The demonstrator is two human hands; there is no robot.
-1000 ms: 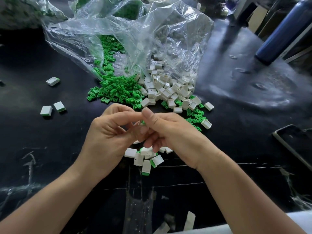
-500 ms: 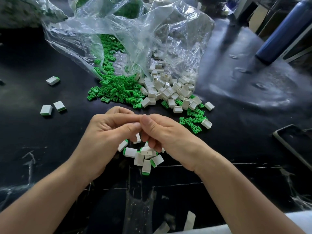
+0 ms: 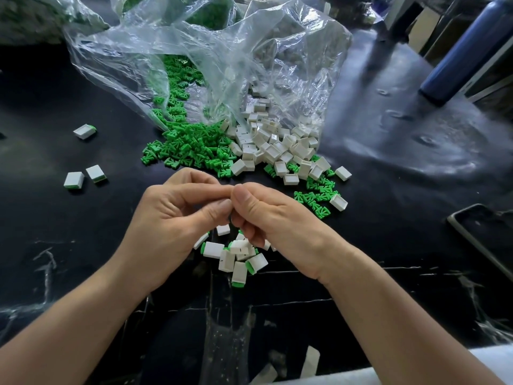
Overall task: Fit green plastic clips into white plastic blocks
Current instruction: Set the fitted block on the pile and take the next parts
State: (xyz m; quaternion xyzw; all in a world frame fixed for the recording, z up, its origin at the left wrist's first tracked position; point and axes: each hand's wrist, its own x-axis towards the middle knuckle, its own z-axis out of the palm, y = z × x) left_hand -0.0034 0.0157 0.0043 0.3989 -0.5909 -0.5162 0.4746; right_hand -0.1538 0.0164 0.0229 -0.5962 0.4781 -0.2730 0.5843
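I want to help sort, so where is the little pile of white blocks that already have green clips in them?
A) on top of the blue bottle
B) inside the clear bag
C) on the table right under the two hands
C: the pile of fitted blocks lies on the black table just below the left hand and the right hand, outside the bag.
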